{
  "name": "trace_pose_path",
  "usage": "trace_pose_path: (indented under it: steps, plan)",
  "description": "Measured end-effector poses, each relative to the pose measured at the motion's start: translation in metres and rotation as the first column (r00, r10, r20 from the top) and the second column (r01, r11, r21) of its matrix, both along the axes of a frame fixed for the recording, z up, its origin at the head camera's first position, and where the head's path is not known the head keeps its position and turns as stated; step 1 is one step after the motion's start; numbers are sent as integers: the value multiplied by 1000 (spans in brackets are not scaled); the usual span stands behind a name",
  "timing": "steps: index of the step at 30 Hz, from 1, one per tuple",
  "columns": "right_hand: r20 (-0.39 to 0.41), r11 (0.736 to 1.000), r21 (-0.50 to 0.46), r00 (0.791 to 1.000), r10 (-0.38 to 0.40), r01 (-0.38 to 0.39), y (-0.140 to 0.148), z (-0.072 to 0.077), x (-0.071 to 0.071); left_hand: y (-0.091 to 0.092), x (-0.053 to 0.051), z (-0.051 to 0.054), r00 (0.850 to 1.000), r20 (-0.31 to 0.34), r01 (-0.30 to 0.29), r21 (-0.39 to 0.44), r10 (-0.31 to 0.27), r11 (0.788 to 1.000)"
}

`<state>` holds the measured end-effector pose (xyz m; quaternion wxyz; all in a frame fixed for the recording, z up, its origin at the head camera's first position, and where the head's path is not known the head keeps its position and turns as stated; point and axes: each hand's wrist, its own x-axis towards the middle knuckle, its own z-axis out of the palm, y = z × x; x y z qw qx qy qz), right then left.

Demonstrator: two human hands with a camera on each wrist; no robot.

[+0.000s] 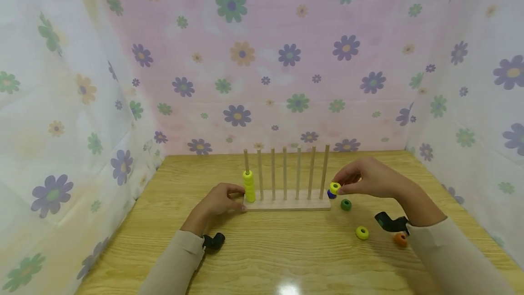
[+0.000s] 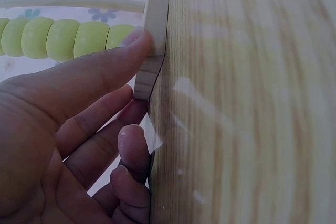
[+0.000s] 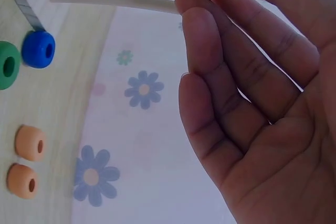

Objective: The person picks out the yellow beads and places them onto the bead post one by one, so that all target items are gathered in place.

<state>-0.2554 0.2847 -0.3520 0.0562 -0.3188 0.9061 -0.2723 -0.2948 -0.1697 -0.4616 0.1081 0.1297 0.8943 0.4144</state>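
A wooden peg rack point(image 1: 286, 204) with several upright rods stands on the table. Yellow beads point(image 1: 249, 187) are stacked on its leftmost rod; the other rods carry none. My left hand point(image 1: 216, 202) grips the left end of the base point(image 2: 152, 69), thumb in front and fingers behind. Beyond the rack's right end, my right hand point(image 1: 370, 177) pinches a yellow bead point(image 1: 335, 186) by its sides, its hole visible. A blue bead point(image 3: 38, 49) lies on the table by the rack's right end, partly hidden below the held bead in the head view.
Near the right hand lie a green bead point(image 1: 345, 205), a loose yellow bead point(image 1: 362, 233) and an orange bead point(image 1: 400, 240) partly behind the wrist mount. Two orange beads point(image 3: 30, 143) show in the right wrist view. Flowered cloth point(image 1: 266, 58) encloses the table's back and sides.
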Motion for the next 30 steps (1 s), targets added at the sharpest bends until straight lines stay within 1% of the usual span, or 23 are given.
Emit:
trace_pose_path:
  steps: [3,9,19,24,30]
  plan:
    - [-9,1000,-1,1000,-10,10,-2,7,0,0,0,1,1000,2,1,6,-1,1000]
    - [-37,1000,3,999,-23,23,-7,16,-1,2,-1,-1,1000,-11,18,-2,-18,1000]
    - [-35,1000,-8,999,-2,1,-20,28,-6,0,-1,-1,1000,-7,12,-3,-12,1000]
    - [-52,1000,-18,999,12,-13,-25,32,-9,0,-1,0,1000,-10,13,-4,-13,1000]
    - [-85,1000,-5,996,28,-29,-31,39,-10,-2,-2,-1,1000,-10,12,-3,-12,1000]
